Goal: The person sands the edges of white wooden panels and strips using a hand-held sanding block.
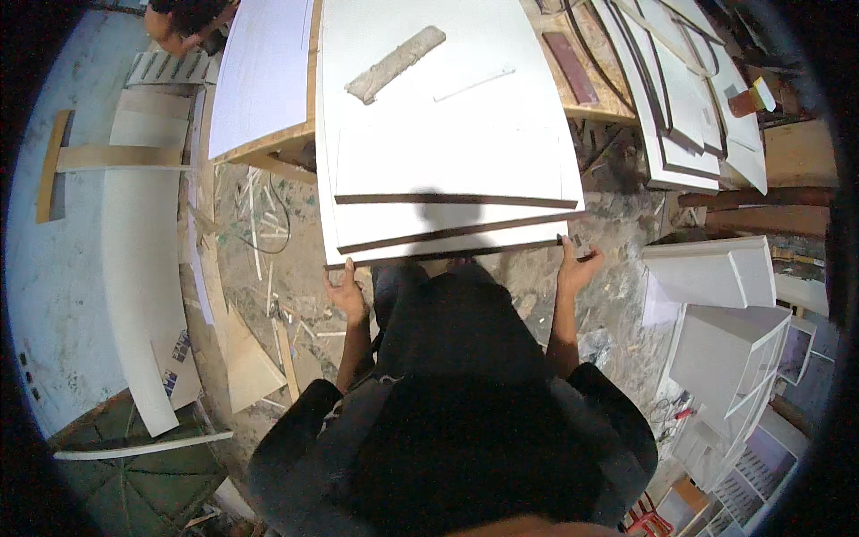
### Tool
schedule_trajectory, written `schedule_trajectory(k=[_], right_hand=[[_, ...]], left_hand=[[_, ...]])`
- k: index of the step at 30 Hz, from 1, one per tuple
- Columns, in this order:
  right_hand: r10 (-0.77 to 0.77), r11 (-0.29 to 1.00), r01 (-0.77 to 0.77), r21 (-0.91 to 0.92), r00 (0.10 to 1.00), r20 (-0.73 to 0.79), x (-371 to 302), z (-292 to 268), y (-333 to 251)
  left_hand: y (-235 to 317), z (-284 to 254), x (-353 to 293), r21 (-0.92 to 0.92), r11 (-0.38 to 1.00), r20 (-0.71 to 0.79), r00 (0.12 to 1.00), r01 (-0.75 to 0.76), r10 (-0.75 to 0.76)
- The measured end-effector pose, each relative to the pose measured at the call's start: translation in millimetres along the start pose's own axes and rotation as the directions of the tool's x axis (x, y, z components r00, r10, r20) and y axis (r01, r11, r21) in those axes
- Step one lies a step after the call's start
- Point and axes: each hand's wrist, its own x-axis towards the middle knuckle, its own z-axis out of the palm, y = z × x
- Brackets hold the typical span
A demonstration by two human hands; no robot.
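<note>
White panels point(447, 154) with dark edges lie stacked on the workbench in front of me, their near edges stepped and slightly skewed. My left hand point(345, 293) is at the stack's near left corner, its thumb against the lowest panel's edge and its other fingers apart from the thumb. At the near right corner, my right hand point(577, 270) has its thumb up against the edge, with the other fingers spread outward to the right. Neither hand visibly wraps round a panel. A rough, grey-beige strip point(395, 64) and a thin white strip point(474, 83) rest on top.
More dark-edged white panels point(689, 148) are stacked at the right. Pale cabinet pieces point(725, 353) stand below them. Wood scraps point(268, 210) litter the floor. A long white board point(143, 259) lies at the left. Another person's hand point(170, 34) shows at the upper left.
</note>
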Motion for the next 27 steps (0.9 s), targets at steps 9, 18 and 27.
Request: schedule_trajectory(k=[9,18,27], right_hand=[[-0.476,0.808,0.152,0.569,0.737,0.48,48.6,159.4,-312.1],[0.028,0.99,-0.099,0.103,0.843,0.538,37.4,351.4,-432.4],[0.088,0.492,-0.509,0.706,0.836,0.541,-58.2,66.9,-377.6]], left_hand=[[-8.3,-57.0,79.0,0.407,0.865,0.314,0.934,-0.294,0.169],[3.2,-60.3,151.0,0.315,0.849,0.87,0.486,-0.424,-0.08],[10.9,-20.6,228.6,0.438,0.72,0.859,0.013,-0.538,-0.513]])
